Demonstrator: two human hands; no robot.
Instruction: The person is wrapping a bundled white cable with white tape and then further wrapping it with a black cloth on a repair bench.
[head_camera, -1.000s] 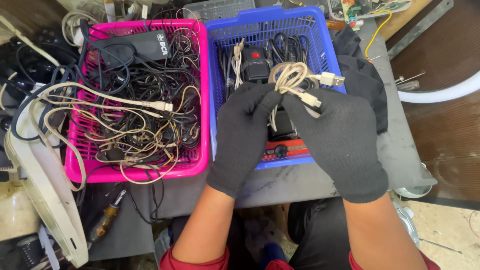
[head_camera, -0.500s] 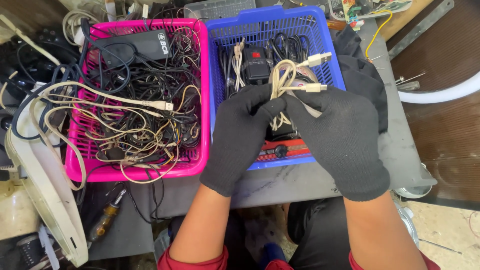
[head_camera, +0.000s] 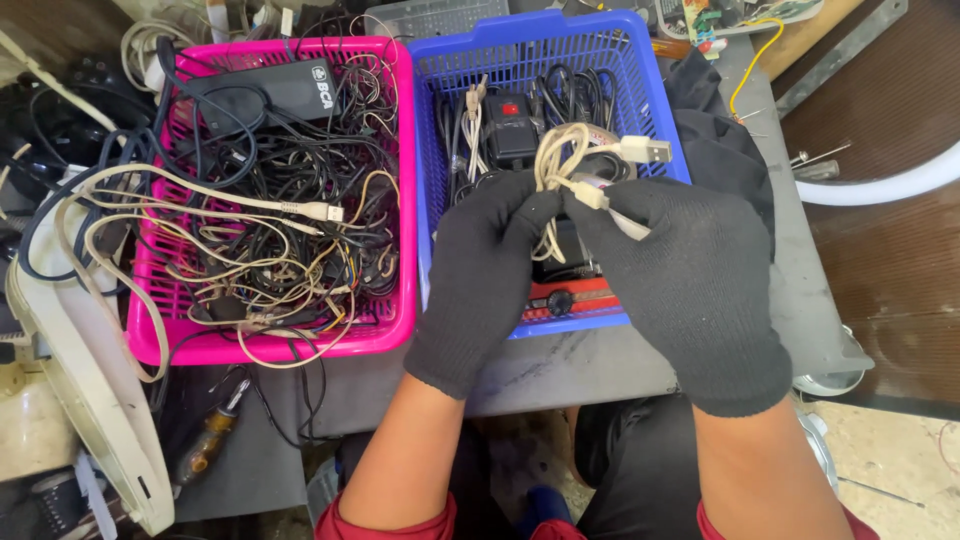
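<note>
Since half a second ago, the cream cable has been looped a little tighter, and its flat metal plug now juts out to the right above the gloved knuckles rather than pointing up and away. Cream-white and thin, the cable is gathered into a small coil of several loops, with a second pale connector lying against the right hand. It is held just above the near half of the blue basket. Fingers of the left hand are closed in a pinch on the lower side of the coil; fingers of the right hand are curled shut around the cable's end just beside them, so both hands touch at the coil. Both wear black knit gloves.

Two plastic baskets stand side by side on the grey table, touching along one wall: one blue, one pink basket. Inside the blue one lie a black adapter with a small red square label, a few dark cords and a red-and-black device near the front wall. In the pink one sits a tangle of black and cream cables, with a long black box bearing white lettering at its far end. One screwdriver with an amber handle lies below the pink basket.
</note>
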